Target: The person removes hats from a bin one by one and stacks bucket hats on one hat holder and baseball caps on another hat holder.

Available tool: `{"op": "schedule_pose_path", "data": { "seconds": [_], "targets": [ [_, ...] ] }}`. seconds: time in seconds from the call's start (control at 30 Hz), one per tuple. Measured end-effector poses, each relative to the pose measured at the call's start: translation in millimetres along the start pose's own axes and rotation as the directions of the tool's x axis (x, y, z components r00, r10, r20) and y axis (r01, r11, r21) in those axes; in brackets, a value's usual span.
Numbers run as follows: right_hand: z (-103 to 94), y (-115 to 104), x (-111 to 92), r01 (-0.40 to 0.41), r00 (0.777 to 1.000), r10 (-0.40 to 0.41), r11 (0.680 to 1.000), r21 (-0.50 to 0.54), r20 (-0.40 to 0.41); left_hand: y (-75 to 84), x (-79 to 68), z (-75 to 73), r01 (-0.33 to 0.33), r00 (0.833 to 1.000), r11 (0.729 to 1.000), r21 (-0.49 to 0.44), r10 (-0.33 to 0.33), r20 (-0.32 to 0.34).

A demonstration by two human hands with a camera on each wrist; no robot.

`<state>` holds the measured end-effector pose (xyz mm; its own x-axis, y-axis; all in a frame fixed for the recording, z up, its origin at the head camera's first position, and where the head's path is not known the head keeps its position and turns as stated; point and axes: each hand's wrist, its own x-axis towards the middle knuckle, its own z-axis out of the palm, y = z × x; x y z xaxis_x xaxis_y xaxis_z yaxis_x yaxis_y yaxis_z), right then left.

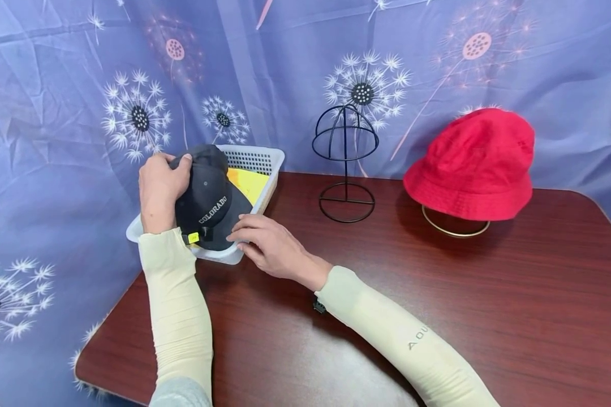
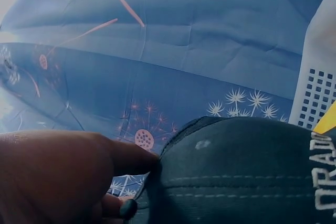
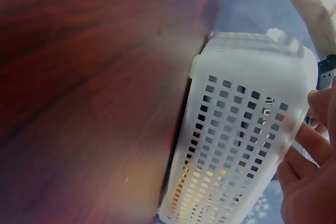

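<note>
Gently steer the black cap (image 1: 202, 183), pinched in the left hand (image 1: 161, 186), past the basket (image 1: 279, 160) with a loose-fingered right hand (image 1: 271, 246).

Head view: bright; glare on wooden tabletop (image 1: 412, 271), lower centre; shadow under red bucket hat (image 1: 473, 164), right. Left-wrist view: dim, COLORADO cap (image 2: 236, 174) murky, upper left washed out. Right-wrist view: tabletop blurred, left.

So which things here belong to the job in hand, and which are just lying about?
Apparently in the job:
dark COLORADO cap
left hand, gripping it
right hand, by its brim
white basket

Apparently lying about:
red bucket hat
yellow item in the basket
black wire stand, though it might serve later
</note>
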<state>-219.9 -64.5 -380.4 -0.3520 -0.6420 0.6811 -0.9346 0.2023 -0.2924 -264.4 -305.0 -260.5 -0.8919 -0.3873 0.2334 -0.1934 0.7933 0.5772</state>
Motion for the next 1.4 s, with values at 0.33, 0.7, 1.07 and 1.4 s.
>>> {"op": "schedule_pose_path", "data": {
  "seconds": [0.33, 0.7, 1.07, 1.4],
  "targets": [
    [-1.9, -1, 2, -0.015, 1.0, 0.015, 1.0, 0.0, 0.014, 3.4, 0.9, -1.4, -0.013, 0.999, 0.999, -0.035, 0.014, 0.035],
    [-0.7, 0, 0, -0.035, 0.999, 0.034, 0.999, 0.017, 0.016, 3.0, -3.7, -5.7, -0.078, 0.978, 0.997, 0.007, 0.075, 0.194],
    [0.8, 0, 0, -0.038, 0.999, 0.038, 0.999, 0.017, 0.022, 3.5, -4.3, -4.5, -0.14, 0.978, 0.99, 0.017, 0.135, 0.158],
    [2.4, 0, -2, -0.033, 0.999, 0.033, 0.999, 0.034, 0.005, 9.5, -10.7, -9.1, -0.193, 0.974, 0.981, -0.01, 0.193, 0.121]
  ]
}}
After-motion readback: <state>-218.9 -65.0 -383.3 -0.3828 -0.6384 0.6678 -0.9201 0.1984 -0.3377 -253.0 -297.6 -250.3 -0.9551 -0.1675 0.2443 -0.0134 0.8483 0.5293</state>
